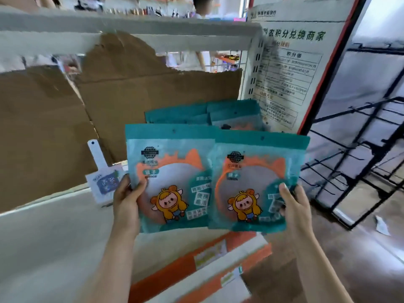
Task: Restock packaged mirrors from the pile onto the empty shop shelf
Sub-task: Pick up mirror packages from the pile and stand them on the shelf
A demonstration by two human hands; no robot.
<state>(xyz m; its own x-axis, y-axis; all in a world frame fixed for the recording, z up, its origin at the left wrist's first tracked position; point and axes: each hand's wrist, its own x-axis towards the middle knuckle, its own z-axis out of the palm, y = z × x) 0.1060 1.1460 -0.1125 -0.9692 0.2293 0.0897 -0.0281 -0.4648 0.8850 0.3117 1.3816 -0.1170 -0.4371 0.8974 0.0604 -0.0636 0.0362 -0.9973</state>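
Head view: left grip [125, 200] pinches left mirror packet [172, 184], right grip [294, 206] pinches right mirror packet [251, 186] (at outer edges).

Both yr arms reach up & fwd at the shelf [54, 237], forearms bare; L forearm rises from the bottom of view across the shelf board, wrist abt straight; L hand [127, 200] is held above the shelf's front part, pinching the L pack [172, 178] at its lower-L edge, thumb on the front, fingers behind & hidden; R forearm comes up just off the shelf's R front end, angled inward; R hand [295, 204] is abt level w/ the L one above the shelf, gripping the R pack [255, 184] at its lower-R edge, thumb on the front, other fingers mostly hidden behind; hands well apart, palms turned toward each other.
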